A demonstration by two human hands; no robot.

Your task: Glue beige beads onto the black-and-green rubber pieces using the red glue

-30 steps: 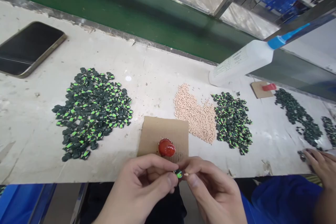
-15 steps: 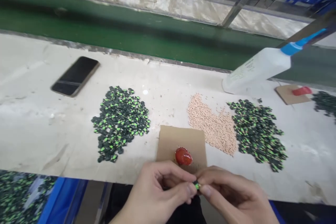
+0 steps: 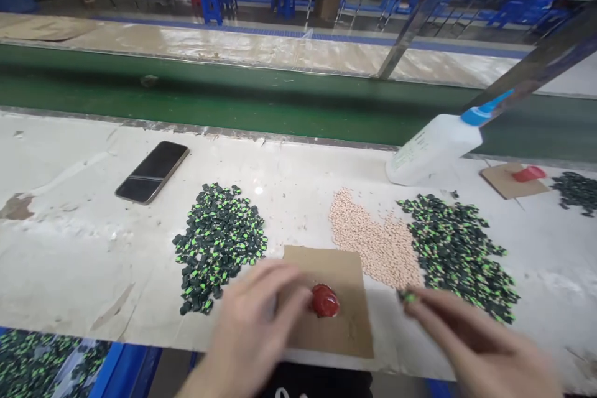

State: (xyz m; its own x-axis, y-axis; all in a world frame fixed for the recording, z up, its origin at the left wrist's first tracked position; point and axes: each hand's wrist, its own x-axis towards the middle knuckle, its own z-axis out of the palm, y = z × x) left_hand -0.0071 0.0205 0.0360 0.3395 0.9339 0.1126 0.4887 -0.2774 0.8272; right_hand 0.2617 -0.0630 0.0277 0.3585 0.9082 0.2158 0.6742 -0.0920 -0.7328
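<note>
My right hand [image 3: 480, 339] pinches a small black-and-green piece [image 3: 407, 296] between thumb and fingertips. It is held just in front of the pile of tiny pinkish-beige beads [image 3: 373, 242] and left of a pile of black-and-green pieces [image 3: 459, 252]. Blurred by motion, my left hand [image 3: 259, 314] hovers over the left edge of a cardboard square [image 3: 342, 339]. Its thumb tip is close to a glossy red blob [image 3: 325, 300] on that card. Whether its fingers hold anything is unclear. Another pile of black-and-green pieces [image 3: 221, 239] lies beyond the left hand.
A phone [image 3: 153, 172] lies at the back left. A white bottle with a blue nozzle [image 3: 431, 148] leans at the back right, near a second card [image 3: 506, 180] with a red cap [image 3: 529, 173]. A blue bin [image 3: 109, 370] of pieces sits below the table's front left edge.
My hands were together at one small piece in front of the card. Now they are apart: the right has moved right with a piece, the left up and left. The camera view has tilted up.
</note>
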